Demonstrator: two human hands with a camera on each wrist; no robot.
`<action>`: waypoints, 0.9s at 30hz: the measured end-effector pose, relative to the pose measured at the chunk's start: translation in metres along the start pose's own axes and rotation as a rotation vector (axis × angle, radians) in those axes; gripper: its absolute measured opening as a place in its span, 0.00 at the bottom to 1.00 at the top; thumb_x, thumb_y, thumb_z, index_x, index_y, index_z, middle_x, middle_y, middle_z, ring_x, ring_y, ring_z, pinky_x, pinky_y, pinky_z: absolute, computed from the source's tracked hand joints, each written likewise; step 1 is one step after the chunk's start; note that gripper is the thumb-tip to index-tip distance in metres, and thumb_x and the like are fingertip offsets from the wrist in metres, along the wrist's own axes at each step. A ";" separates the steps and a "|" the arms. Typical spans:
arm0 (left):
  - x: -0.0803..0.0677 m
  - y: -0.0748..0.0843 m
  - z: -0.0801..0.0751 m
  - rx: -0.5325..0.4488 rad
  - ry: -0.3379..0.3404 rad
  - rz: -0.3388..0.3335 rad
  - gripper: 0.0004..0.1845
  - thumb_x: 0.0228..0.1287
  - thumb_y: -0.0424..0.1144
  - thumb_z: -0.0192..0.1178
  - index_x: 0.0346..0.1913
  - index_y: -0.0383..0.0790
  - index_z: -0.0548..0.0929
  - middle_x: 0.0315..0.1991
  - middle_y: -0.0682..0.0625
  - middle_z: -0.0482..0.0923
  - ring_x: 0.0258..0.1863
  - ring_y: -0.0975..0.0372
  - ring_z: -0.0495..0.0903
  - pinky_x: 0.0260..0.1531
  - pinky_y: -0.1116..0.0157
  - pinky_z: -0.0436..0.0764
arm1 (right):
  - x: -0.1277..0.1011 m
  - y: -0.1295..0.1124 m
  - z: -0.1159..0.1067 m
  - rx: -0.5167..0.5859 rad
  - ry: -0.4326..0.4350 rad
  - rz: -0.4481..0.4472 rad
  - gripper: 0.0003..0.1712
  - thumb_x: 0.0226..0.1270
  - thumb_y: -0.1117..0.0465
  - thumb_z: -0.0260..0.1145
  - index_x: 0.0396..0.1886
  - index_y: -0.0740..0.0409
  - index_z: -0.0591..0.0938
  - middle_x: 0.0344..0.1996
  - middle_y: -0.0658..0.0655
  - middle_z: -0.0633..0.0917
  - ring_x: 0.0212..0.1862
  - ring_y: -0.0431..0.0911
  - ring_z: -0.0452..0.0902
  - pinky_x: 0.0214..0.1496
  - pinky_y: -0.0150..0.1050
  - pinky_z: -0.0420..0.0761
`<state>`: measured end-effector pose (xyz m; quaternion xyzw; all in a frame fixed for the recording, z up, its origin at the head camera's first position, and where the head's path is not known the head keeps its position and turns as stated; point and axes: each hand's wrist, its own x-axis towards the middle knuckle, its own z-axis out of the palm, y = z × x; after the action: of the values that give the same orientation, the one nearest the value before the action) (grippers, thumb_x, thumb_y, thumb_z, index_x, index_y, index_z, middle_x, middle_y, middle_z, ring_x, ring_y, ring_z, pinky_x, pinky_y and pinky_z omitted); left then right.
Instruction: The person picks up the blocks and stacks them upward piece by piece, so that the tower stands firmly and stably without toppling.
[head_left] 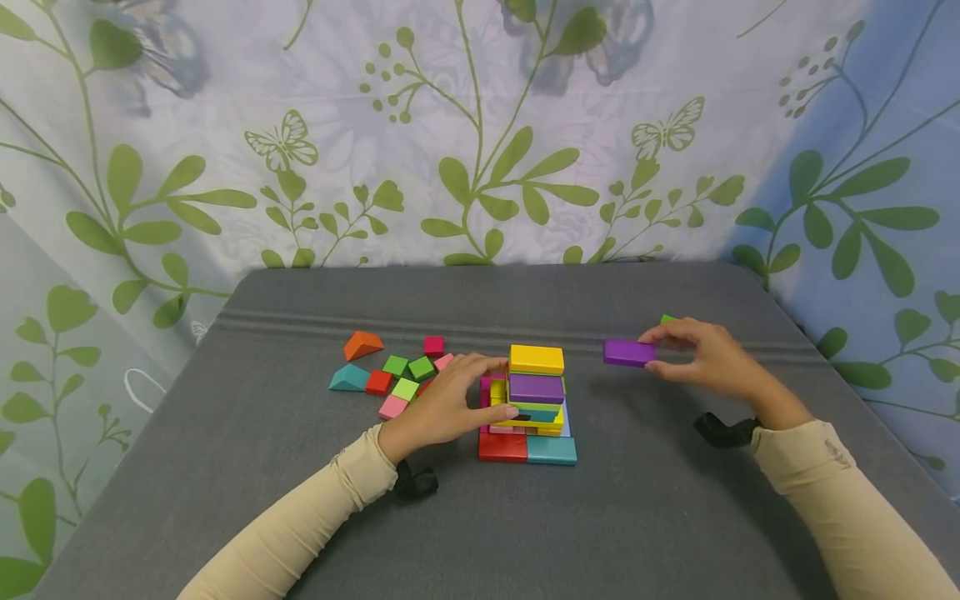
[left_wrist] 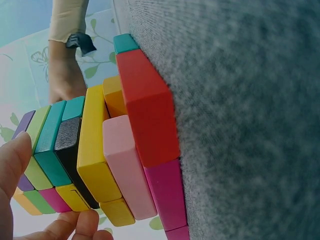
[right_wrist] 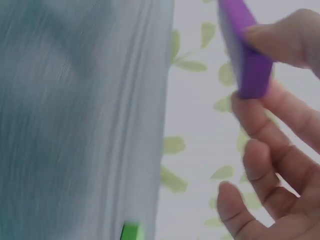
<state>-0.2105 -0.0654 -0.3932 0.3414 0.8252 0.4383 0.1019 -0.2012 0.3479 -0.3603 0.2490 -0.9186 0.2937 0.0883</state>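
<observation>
A stack of coloured blocks rises from a base with red and teal blocks in front; a yellow block tops it. My left hand is at the stack's left side, thumb by the near face and fingers along the left and far side. In the left wrist view, the thumb overlaps the purple and lime layers, while the fingertips are close to a yellow block lower down. Right of the stack, my right hand pinches a purple block by one end between thumb and fingers, above the table.
Left of the stack lie loose blocks: an orange triangular one, a teal one, a crimson one, and several green, red and pink ones. A green block shows behind the right hand. A patterned curtain hangs behind the grey table.
</observation>
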 end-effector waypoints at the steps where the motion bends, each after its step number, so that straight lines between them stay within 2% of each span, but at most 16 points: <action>1: 0.000 0.000 0.000 0.000 0.001 0.001 0.38 0.71 0.47 0.74 0.77 0.32 0.73 0.71 0.40 0.75 0.69 0.48 0.69 0.66 0.43 0.79 | 0.001 -0.006 0.002 0.037 0.034 -0.030 0.21 0.58 0.72 0.81 0.51 0.58 0.91 0.44 0.49 0.87 0.44 0.35 0.78 0.51 0.20 0.75; 6: 0.000 0.000 0.000 0.006 0.002 0.004 0.38 0.71 0.47 0.74 0.77 0.32 0.74 0.72 0.40 0.75 0.69 0.47 0.69 0.66 0.43 0.78 | 0.008 -0.037 0.015 0.213 0.147 -0.138 0.25 0.51 0.80 0.79 0.50 0.62 0.90 0.44 0.44 0.86 0.42 0.39 0.76 0.49 0.24 0.75; 9: 0.000 0.000 0.000 0.007 -0.001 0.003 0.38 0.71 0.47 0.74 0.77 0.32 0.74 0.72 0.40 0.75 0.70 0.47 0.69 0.67 0.43 0.78 | 0.013 -0.053 0.023 0.266 0.186 -0.219 0.26 0.48 0.81 0.79 0.49 0.64 0.89 0.42 0.46 0.87 0.41 0.40 0.75 0.47 0.27 0.75; 11: 0.001 -0.001 0.000 0.009 -0.003 0.004 0.38 0.71 0.48 0.74 0.77 0.33 0.74 0.73 0.41 0.75 0.70 0.48 0.69 0.67 0.43 0.78 | 0.016 -0.061 0.030 0.269 0.209 -0.280 0.20 0.54 0.74 0.82 0.48 0.64 0.90 0.42 0.49 0.89 0.41 0.40 0.74 0.47 0.29 0.74; 13: 0.001 -0.001 0.000 0.009 -0.005 0.005 0.38 0.71 0.48 0.74 0.77 0.33 0.74 0.73 0.41 0.75 0.71 0.48 0.69 0.67 0.43 0.77 | 0.018 -0.068 0.036 0.255 0.227 -0.337 0.16 0.64 0.61 0.83 0.48 0.63 0.90 0.41 0.52 0.90 0.42 0.42 0.76 0.48 0.30 0.74; 15: 0.001 -0.002 0.000 0.010 -0.003 0.010 0.38 0.71 0.47 0.73 0.77 0.33 0.74 0.73 0.41 0.75 0.71 0.48 0.69 0.67 0.43 0.77 | 0.020 -0.073 0.043 0.235 0.237 -0.380 0.21 0.71 0.48 0.79 0.48 0.62 0.91 0.41 0.54 0.91 0.44 0.43 0.78 0.50 0.30 0.74; 17: 0.001 -0.002 0.000 0.013 -0.005 0.012 0.38 0.71 0.48 0.73 0.77 0.33 0.74 0.73 0.41 0.75 0.71 0.48 0.69 0.67 0.43 0.77 | 0.020 -0.079 0.050 0.213 0.237 -0.405 0.27 0.74 0.39 0.72 0.48 0.61 0.92 0.41 0.55 0.91 0.45 0.45 0.78 0.51 0.30 0.74; 27: 0.000 0.000 0.000 0.018 -0.001 0.024 0.37 0.72 0.46 0.74 0.76 0.32 0.74 0.72 0.40 0.75 0.70 0.46 0.69 0.67 0.42 0.76 | 0.025 -0.094 0.073 0.111 0.270 -0.475 0.27 0.79 0.39 0.66 0.46 0.59 0.92 0.40 0.54 0.90 0.44 0.48 0.76 0.51 0.34 0.73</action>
<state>-0.2109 -0.0657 -0.3932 0.3526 0.8249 0.4317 0.0941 -0.1757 0.2293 -0.3654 0.4204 -0.7969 0.3454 0.2624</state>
